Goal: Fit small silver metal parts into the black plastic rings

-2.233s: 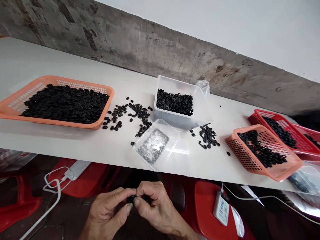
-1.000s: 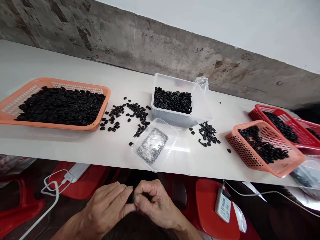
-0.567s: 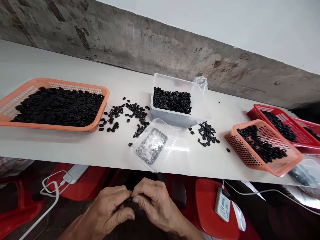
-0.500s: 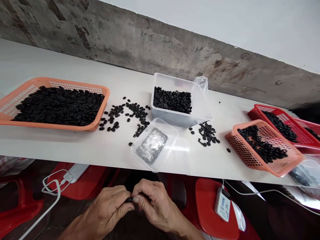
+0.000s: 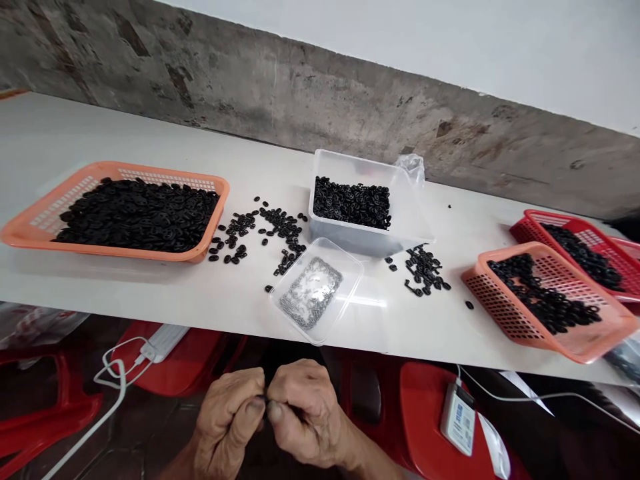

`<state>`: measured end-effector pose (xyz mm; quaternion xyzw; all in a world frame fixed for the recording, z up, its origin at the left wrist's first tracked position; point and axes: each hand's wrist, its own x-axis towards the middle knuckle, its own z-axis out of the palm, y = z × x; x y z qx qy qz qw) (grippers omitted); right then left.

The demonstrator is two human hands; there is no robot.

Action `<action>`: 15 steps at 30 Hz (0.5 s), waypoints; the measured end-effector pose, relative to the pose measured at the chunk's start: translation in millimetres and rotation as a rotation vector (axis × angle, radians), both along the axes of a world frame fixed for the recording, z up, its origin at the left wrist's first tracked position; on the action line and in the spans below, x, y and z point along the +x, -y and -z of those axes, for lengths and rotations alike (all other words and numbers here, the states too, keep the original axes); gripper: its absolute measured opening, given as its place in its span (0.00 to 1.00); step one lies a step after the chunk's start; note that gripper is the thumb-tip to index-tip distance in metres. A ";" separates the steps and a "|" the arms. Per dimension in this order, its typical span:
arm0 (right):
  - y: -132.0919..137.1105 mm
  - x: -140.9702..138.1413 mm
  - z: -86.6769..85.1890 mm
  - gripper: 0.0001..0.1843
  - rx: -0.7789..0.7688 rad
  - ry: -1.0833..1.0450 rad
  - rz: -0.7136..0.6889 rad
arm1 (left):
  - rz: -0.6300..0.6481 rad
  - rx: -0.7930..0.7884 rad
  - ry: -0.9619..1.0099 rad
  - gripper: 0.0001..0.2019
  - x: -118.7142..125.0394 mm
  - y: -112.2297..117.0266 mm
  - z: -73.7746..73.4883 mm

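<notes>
My left hand point(image 5: 229, 419) and my right hand point(image 5: 307, 415) meet in front of the table's near edge, thumbs and fingers closed. Between the fingertips a small black plastic piece point(image 5: 265, 400) shows only as a dark sliver; the rest of it is hidden. Just beyond the hands, on the table, lies a clear shallow tray point(image 5: 346, 303) with many tiny silvery metal parts point(image 5: 309, 298). Behind it stands a translucent box point(image 5: 345, 235) filled with small black links point(image 5: 353, 203). Loose black oval pieces point(image 5: 284, 227) are scattered left of the box.
An orange basket point(image 5: 125, 255) heaped with black ovals stands at left. Another orange basket point(image 5: 500, 313) and a red basket point(image 5: 525, 227) are at right. More black links point(image 5: 425, 270) lie near the box. Below are red stools point(image 5: 420, 420), a power bank point(image 5: 459, 419) and white cables point(image 5: 95, 427).
My left hand has turned, its thumb now more upright, and both hands are pressed closer together. The black piece shows less. The view has shifted slightly left.
</notes>
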<state>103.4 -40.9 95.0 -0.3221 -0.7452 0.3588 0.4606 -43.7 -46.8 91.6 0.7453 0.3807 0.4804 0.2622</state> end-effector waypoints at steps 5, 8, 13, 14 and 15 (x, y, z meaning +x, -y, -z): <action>5.0 -4.4 2.4 0.11 0.007 0.012 0.200 | -0.312 -0.017 0.100 0.12 19.5 6.2 4.3; 7.2 -3.2 0.5 0.11 0.025 0.039 0.232 | -0.329 -0.100 0.142 0.14 25.6 7.2 3.7; 5.3 2.5 -6.5 0.11 -0.022 0.067 0.167 | -0.202 -0.128 0.112 0.18 14.5 4.1 7.8; 4.0 4.4 -8.5 0.12 -0.075 0.077 0.135 | -0.158 -0.122 0.073 0.18 9.5 2.8 9.0; 2.4 6.5 -10.5 0.12 -0.131 0.080 0.095 | -0.106 -0.128 0.031 0.18 4.4 1.5 9.9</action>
